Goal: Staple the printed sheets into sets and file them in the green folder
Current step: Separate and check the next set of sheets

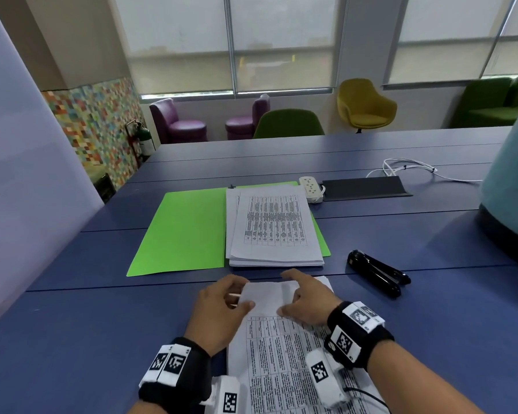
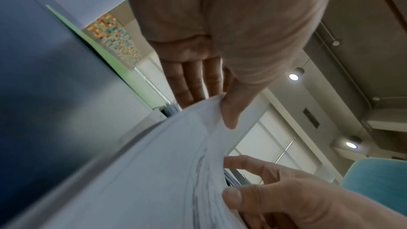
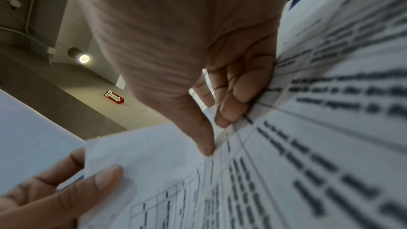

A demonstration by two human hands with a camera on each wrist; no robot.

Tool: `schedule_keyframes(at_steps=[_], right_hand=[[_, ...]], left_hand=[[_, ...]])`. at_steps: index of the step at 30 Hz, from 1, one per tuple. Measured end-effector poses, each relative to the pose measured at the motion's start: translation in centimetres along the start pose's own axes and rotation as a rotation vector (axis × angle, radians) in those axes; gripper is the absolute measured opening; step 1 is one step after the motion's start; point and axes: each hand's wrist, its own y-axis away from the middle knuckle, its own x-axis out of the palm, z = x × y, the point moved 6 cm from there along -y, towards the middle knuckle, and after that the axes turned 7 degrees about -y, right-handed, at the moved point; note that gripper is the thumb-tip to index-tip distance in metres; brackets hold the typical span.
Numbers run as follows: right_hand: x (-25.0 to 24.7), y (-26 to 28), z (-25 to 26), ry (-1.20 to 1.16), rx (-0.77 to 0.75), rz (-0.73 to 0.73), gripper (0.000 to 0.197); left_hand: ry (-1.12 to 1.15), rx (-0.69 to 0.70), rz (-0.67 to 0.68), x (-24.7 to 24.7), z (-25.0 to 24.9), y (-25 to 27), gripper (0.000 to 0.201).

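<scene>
Blue table [image 1: 102,339] carrying everything, described from its left side to its right. Toward the middle of the far half, one green folder [image 1: 180,231] lying open and flat, left leaf bare, right leaf under a loose pile of printed sheets [image 1: 274,225], slightly fanned and too many to count. Nearer, at the front edge, a second batch of printed sheets [image 1: 281,360], far end lifted off the table.

Left hand [image 1: 219,312] pinching that batch's far left corner, thumb on top, fingers beneath. Right hand [image 1: 305,300] beside it on the same far end, thumb pressing on the top page, some fingers curled round the lifted edge, index finger stretched forward. Looks like squaring or counting off pages for a set before stapling.

Probably light, thin and floppy paper, sagging wherever unsupported and sliding easily page over page; best held at the corner to be stapled, pinched firmly so edges stay flush.

Right of the folder's near corner, one black stapler [image 1: 377,273], lying untouched. At the far right of the folder, one white power strip [image 1: 310,188], touching one dark cable tray [image 1: 365,188], with one white cable [image 1: 407,168] coiled behind.
</scene>
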Motion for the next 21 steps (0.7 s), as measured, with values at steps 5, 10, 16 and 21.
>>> schedule_keyframes(at_steps=[5,10,16,21], right_hand=[[0.1,-0.1,-0.4,-0.059,0.019,-0.005,0.078],[-7.0,2.1,-1.1,-0.339,-0.042,-0.545,0.076],[-7.1,5.3,0.9,-0.752,-0.016,0.037,0.036],[-11.6,9.8,10.6,-0.555,-0.455,-0.315,0.015]], left_hand=[[0.136,-0.16,0.291,2.7,2.0,1.5,0.018],[0.316,-0.18,0.106,1.4,1.8,1.1,0.02],[0.668,-0.062,-0.221,-3.2,-4.0,-1.2,0.018],[0.693,0.322,-0.437,-9.9,-13.7,-0.8,0.011]])
